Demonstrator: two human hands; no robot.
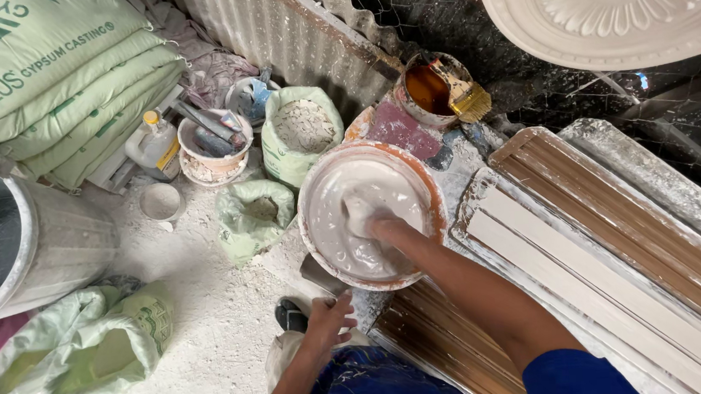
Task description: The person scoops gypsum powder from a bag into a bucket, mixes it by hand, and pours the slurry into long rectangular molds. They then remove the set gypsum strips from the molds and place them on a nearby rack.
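While the right hand is sunk in wet plaster, its grip is hidden; I cannot tell it. The left hand, lower centre, rests open beside the basin.

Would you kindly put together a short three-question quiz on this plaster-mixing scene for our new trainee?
1. True or false: the right hand is plunged into the white plaster mix inside the round basin.
2. What does the left hand touch? A) the brush B) a flat metal trowel blade below the basin C) the plastic bottle
3. Which tool rests across the tin of brown liquid behind the basin?

Key
1. True.
2. B.
3. A yellow-bristled brush.
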